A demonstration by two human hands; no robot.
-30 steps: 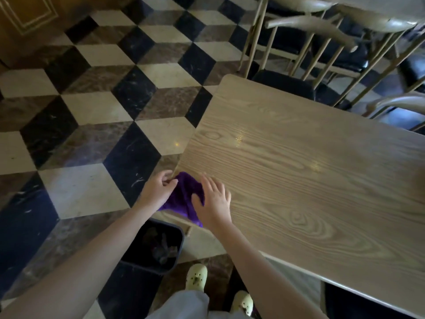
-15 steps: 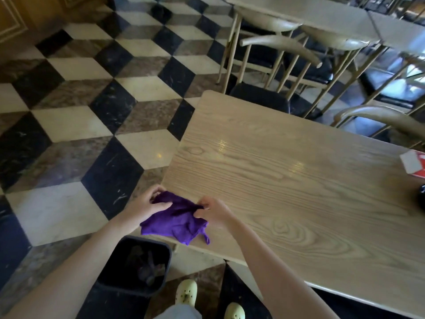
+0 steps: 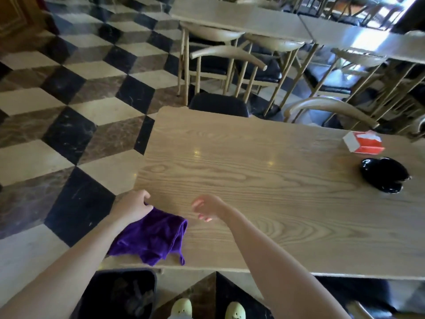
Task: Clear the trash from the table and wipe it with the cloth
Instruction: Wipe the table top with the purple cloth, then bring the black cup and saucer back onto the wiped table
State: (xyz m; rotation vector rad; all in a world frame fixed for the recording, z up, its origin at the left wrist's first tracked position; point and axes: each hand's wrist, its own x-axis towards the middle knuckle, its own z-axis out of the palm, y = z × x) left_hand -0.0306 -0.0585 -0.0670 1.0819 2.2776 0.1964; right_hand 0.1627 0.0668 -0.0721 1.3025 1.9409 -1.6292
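A crumpled purple cloth [image 3: 153,236] lies at the near left corner of the wooden table [image 3: 264,180]. My left hand [image 3: 132,206] rests on the cloth's left end and grips it at the table's edge. Just right of the cloth, my right hand [image 3: 207,207] hovers over the wood with its fingers apart and nothing in it. Below that corner, on the floor, stands a black trash bin [image 3: 117,295] with dark scraps inside.
A red and white box [image 3: 363,141] and a black glossy object [image 3: 384,174] sit at the table's far right. Wooden chairs [image 3: 230,56] with black seats and more tables stand behind. The checkered floor [image 3: 57,111] spreads to the left. My shoes [image 3: 207,309] show below.
My right hand has let go of the cloth and moved right. The cloth now lies flatter on the corner under my left hand. The view has tilted up, showing more of the table.
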